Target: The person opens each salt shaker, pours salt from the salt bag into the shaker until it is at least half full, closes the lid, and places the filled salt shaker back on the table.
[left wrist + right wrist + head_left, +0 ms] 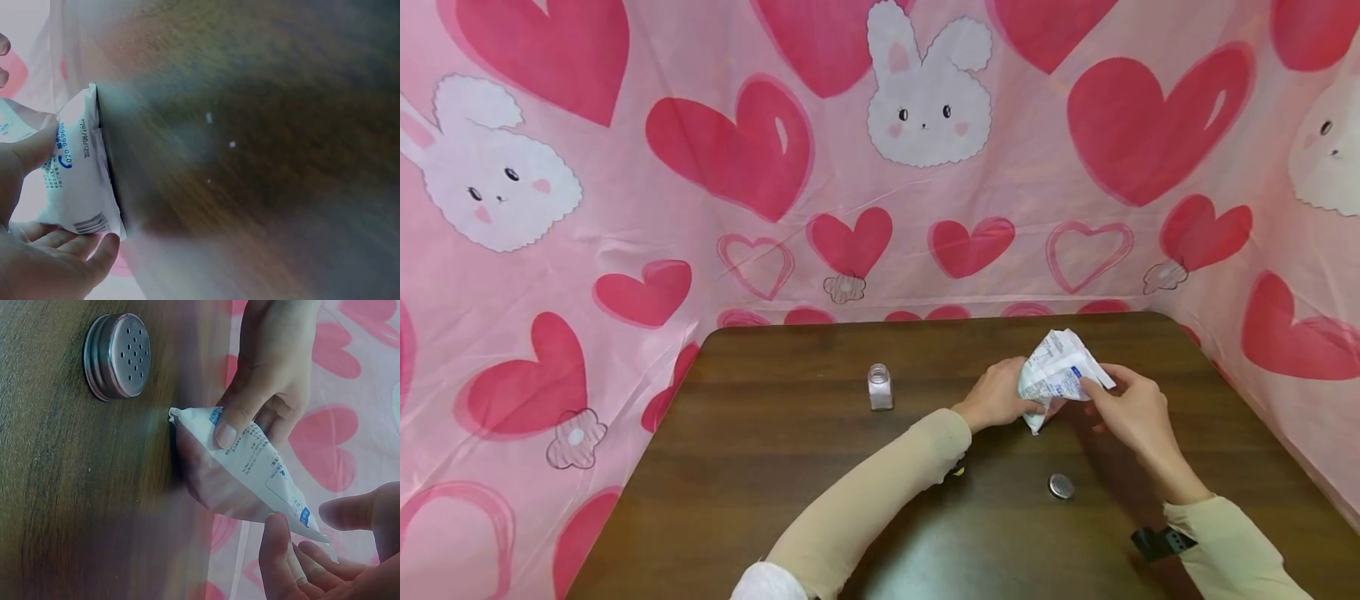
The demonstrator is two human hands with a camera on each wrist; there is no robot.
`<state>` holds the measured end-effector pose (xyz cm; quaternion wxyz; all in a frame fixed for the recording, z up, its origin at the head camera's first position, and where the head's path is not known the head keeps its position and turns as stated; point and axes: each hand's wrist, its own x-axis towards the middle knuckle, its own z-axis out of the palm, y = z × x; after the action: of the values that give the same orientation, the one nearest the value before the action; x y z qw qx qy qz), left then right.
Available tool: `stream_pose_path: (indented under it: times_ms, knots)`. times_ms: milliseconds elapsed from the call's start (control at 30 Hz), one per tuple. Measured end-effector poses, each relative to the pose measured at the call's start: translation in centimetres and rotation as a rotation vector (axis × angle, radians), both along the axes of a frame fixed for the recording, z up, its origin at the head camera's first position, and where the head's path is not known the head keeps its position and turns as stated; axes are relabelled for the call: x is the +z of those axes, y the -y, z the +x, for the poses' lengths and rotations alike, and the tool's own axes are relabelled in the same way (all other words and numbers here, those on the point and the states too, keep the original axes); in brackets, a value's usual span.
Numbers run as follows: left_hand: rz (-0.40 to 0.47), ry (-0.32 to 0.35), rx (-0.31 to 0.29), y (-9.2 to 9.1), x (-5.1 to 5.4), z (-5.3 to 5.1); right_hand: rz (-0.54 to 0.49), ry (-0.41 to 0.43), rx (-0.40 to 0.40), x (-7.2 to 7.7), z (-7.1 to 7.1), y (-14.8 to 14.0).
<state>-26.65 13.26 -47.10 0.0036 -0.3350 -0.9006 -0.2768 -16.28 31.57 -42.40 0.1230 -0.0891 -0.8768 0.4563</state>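
Note:
Both hands are at a white printed packet (1060,367) above the right part of the table. My left hand (1000,396) grips its lower part, thumb on the printed face and fingers beneath, as the left wrist view shows. At the upper corner my right hand (1131,408) has the packet's edge between thumb and fingers; how firmly it pinches cannot be told. The packet tilts, its lower corner near the tabletop. A metal shaker lid (128,356) with holes lies nearby. Farther left, an uncapped glass shaker jar (880,387) stands upright with white contents.
The brown wooden table (760,467) has rounded back corners. Pink cloth (842,183) with hearts and rabbits hangs around its back and sides. A few white specks (232,144) lie on the tabletop. A dark wristband (1161,542) is at my right wrist.

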Motion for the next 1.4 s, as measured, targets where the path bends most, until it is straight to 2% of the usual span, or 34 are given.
stream_pose_path:
  times_ms: [367, 933, 1100, 1400]
  knots:
    - [-0.026, 0.016, -0.001, 0.1, 0.2, 0.0, 0.035, -0.035, 0.011, 0.0, -0.2, -0.3]
    - [-0.02, -0.007, -0.019, 0.3, 0.2, 0.2, 0.093, -0.032, -0.014, -0.1, -0.4, -1.1]
    - [-0.05, -0.023, -0.006, 0.3, 0.2, 0.2, 0.116, -0.036, -0.023, -0.1, -0.5, -1.3]
    - [-0.083, -0.012, 0.001, 0.4, 0.2, 0.5, 0.141, -0.039, -0.022, 0.0, -0.3, -1.5]
